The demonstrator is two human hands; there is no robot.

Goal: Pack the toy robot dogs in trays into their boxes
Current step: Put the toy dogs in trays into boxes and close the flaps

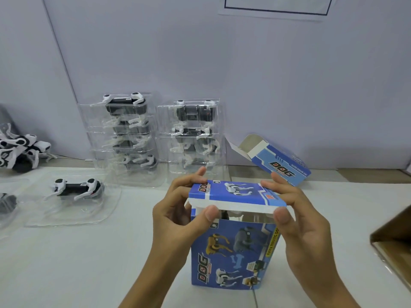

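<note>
A blue printed toy-dog box (233,252) stands upright on the table in front of me. Its top lid flap (235,193) is folded over and sits almost level, with a narrow gap showing a tray and toy inside. My left hand (178,214) pinches the lid's left end, thumb on the front edge and fingers over the back. My right hand (295,210) pinches the right end the same way. A black-and-white robot dog (77,188) lies in a clear plastic tray (73,216) to the left.
Two stacks of clear trays holding dogs (126,138) (193,134) lean at the wall behind. A second blue box (278,161) lies open at the back right. Loose robot dogs (20,150) pile at far left. A brown carton's corner (393,241) juts in at right.
</note>
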